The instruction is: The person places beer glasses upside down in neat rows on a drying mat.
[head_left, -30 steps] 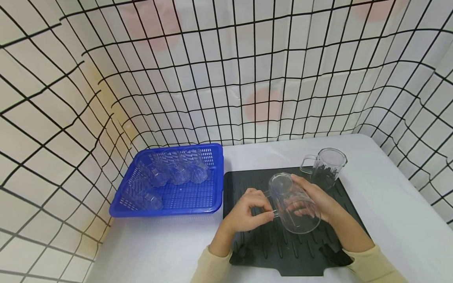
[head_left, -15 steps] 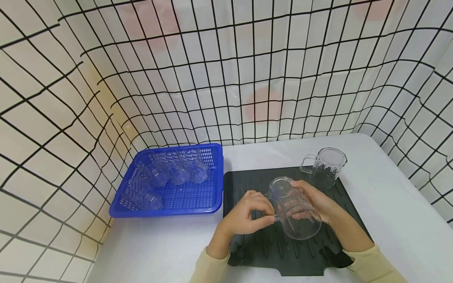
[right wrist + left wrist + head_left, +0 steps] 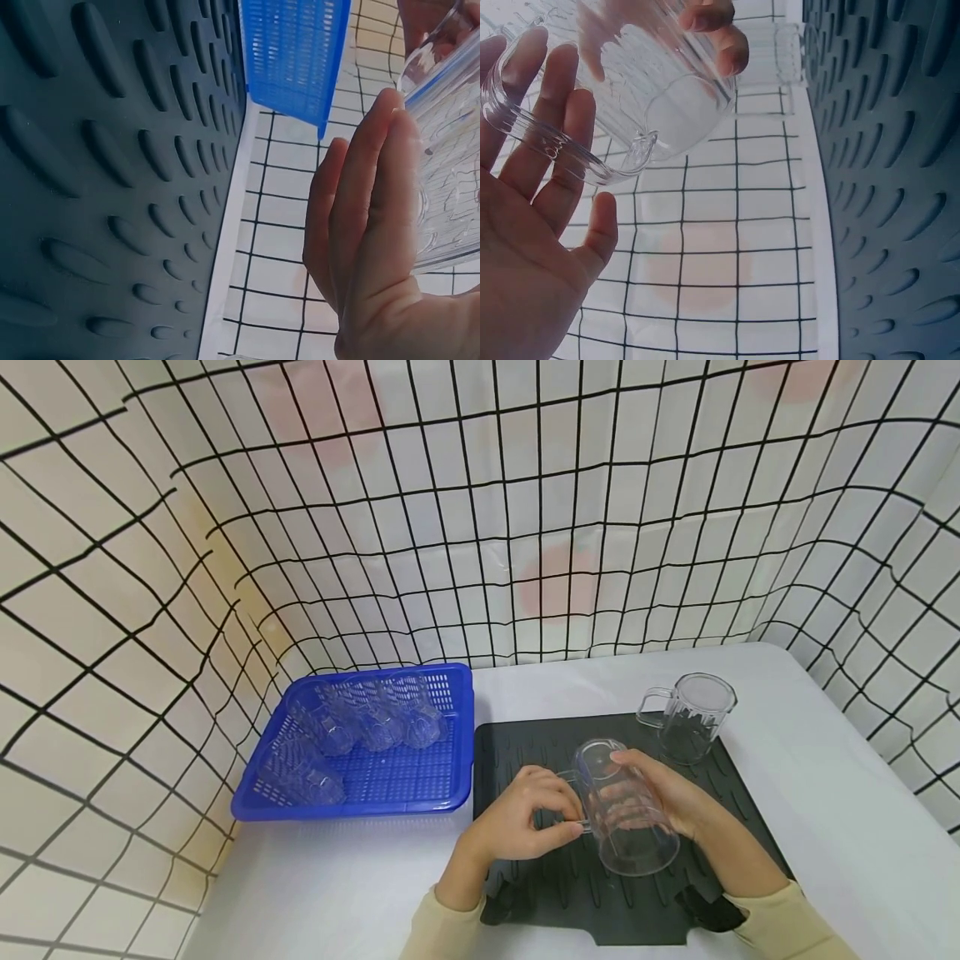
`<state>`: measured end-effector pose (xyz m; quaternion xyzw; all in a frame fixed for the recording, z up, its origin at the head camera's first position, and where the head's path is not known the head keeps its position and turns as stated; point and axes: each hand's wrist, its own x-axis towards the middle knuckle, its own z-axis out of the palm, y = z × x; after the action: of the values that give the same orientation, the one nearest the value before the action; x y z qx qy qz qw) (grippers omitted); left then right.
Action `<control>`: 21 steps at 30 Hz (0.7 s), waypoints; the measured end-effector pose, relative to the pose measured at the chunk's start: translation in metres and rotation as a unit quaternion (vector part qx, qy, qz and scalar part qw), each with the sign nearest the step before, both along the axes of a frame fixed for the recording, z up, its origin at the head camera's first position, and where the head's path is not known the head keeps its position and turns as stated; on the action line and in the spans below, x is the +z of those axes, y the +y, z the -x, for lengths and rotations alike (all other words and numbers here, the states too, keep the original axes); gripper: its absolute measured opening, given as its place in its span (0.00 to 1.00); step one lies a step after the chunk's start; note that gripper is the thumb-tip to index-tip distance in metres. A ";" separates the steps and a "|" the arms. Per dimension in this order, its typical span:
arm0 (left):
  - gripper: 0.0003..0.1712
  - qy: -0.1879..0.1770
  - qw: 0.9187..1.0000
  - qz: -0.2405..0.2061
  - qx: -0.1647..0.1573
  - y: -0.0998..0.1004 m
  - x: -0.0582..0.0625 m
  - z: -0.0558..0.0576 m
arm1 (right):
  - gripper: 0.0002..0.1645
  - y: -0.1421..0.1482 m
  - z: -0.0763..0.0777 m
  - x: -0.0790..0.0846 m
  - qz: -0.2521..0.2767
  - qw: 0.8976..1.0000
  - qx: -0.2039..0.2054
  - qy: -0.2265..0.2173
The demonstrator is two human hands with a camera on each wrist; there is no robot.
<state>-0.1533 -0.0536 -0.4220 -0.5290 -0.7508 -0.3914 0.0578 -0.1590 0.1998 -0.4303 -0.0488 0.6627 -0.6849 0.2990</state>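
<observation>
Above the dark ridged drying mat (image 3: 540,893), both hands hold a clear glass mug (image 3: 626,827), tilted with its open rim toward me and its base away. My left hand (image 3: 528,814) pinches the mug's handle; in the left wrist view its fingers curl through and around the handle (image 3: 570,150). My right hand (image 3: 667,789) grips the mug's body from the right side, thumb near the base and fingers behind the glass. In the right wrist view several fingers (image 3: 367,195) lie along the glass wall.
A second clear mug (image 3: 693,718) stands at the mat's back right corner, handle to the left. Left of the mat sits a blue plastic basket (image 3: 405,808) holding several clear mugs (image 3: 382,722). A black wire grid pattern covers the white walls (image 3: 555,510) around the white table (image 3: 322,893).
The held mug has come slightly down and nearer to me, its rim turning a little. Both hands moved with it and kept their grip. Basket and standing mug stay put.
</observation>
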 end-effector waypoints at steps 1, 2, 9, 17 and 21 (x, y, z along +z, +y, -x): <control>0.09 0.001 1.000 0.001 0.001 0.000 0.000 0.000 | 0.37 -0.001 0.000 0.000 -0.001 1.000 -0.002 0.002; 0.09 0.004 1.000 0.002 0.002 0.000 0.000 0.000 | 0.37 -0.001 0.000 0.000 0.002 1.000 -0.005 0.003; 0.07 0.005 1.000 -0.004 0.010 -0.001 -0.003 0.000 | 0.26 -0.001 -0.004 -0.001 0.077 0.996 -0.008 0.035; 0.08 -0.038 0.993 -0.111 0.005 -0.008 -0.006 0.001 | 0.22 -0.003 -0.007 0.003 0.080 0.988 -0.023 0.134; 0.16 -0.067 0.985 -0.158 0.013 -0.012 -0.008 0.000 | 0.31 -0.005 -0.011 0.006 0.049 0.982 -0.032 0.181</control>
<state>-0.1538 -0.0656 -0.4303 -0.4762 -0.6886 -0.5387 0.0947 -0.1480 0.1952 -0.4247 -0.1654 0.6723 -0.7058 0.1498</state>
